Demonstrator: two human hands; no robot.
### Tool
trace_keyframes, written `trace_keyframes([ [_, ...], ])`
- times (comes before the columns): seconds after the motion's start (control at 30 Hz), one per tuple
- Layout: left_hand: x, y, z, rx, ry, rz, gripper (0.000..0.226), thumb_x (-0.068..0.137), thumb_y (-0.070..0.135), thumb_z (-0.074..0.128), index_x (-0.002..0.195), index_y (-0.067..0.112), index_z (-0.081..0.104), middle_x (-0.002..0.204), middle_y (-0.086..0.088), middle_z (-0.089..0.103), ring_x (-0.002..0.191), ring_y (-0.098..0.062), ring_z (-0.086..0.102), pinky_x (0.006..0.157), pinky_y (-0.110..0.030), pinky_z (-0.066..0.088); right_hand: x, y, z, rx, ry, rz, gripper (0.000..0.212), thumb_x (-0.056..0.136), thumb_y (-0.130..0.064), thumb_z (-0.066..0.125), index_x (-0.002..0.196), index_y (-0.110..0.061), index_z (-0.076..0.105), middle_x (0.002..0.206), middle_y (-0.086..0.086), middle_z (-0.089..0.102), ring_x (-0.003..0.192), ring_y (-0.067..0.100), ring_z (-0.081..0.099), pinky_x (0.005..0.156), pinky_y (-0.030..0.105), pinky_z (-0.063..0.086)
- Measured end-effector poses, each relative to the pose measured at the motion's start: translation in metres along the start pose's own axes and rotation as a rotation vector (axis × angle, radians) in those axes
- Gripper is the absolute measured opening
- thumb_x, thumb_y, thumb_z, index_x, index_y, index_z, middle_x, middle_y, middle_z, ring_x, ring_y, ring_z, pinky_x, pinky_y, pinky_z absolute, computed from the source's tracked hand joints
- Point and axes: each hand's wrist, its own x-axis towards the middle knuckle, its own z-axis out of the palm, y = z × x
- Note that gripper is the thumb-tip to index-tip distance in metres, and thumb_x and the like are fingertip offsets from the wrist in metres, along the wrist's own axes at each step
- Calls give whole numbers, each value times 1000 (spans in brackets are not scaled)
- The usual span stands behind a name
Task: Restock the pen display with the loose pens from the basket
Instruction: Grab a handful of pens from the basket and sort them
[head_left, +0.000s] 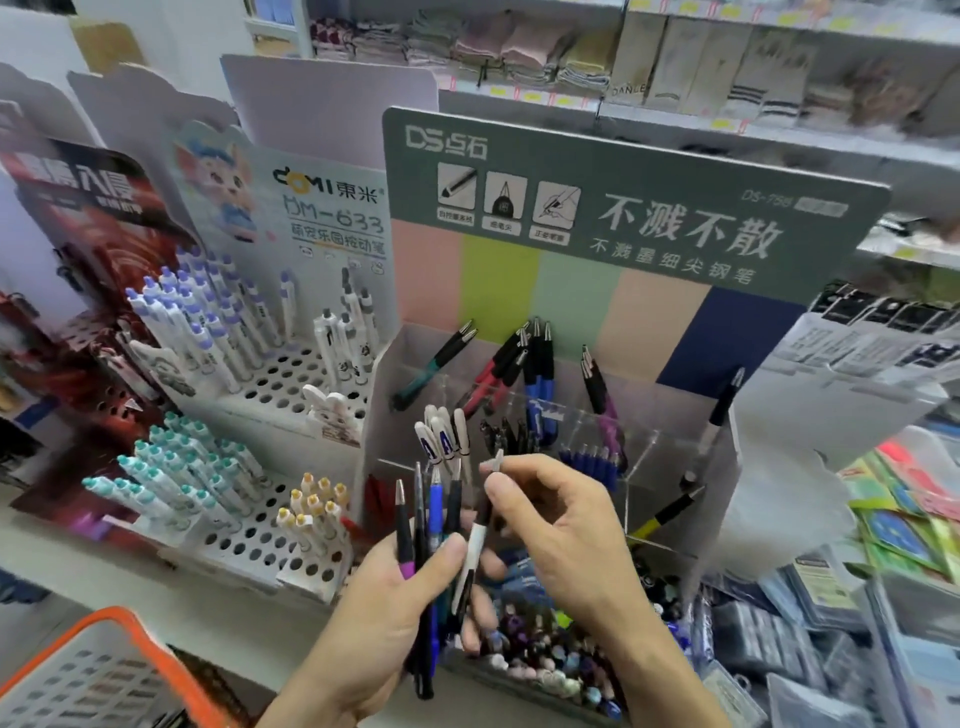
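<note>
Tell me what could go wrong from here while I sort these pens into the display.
1. The left hand grips a fanned bundle of pens; pulling one out could loosen that grip and drop others.
2. The right hand pinches a black-and-white pen only near its top, so it may swing or slip.
3. The clear display has narrow compartments; its leaning pens could be knocked.

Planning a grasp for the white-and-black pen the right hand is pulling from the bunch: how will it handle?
Probably stiff and light: the right hand lifts the pen by its top with just the fingers. Its round, smooth-looking barrel would likely roll if laid flat and could slip in a loose pinch. The bunch in the left hand may shift as it comes out.
</note>
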Motion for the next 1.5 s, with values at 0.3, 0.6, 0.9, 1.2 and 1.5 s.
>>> trace_keyframes([
  [0.3,12,-11,14,69,-31,-80,37,83,14,63,115,-5,56,81,-22,67,44,-27,53,31,-22,34,-3,-17,-51,41,404,-94,16,99,-16,63,105,-23,76,88,0,77,78,16,73,69,27,61],
  [0.6,19,-9,26,22,-83,-105,37,89,16,62,120,-3,58,82,-22,59,49,-26,50,36,-25,35,14,-32,-115,-302,983,-629,16,103,-21,63,118,-14,62,104,-3,69,87,15,72,71,40,63],
  [0.9,15,-8,26,18,-80,-112,37,89,13,68,119,-4,55,82,-22,60,51,-25,51,37,-25,35,37,-9,-129,-671,788,-337,19,88,-10,77,106,-13,74,95,-1,61,79,10,57,78,24,49],
  [1.2,10,-12,24,35,-70,-125,41,86,17,58,120,-4,55,83,-21,59,53,-25,50,37,-25,35,39,-14,-133,-636,848,-308,18,86,-10,80,103,-13,75,99,-1,61,73,14,66,75,13,51],
  [1.5,10,-12,27,57,-90,-113,41,88,15,66,122,-5,54,85,-22,60,55,-26,52,39,-26,36,38,-11,-129,-645,786,-336,23,85,-8,81,107,-10,73,102,0,62,81,11,64,82,16,55],
])
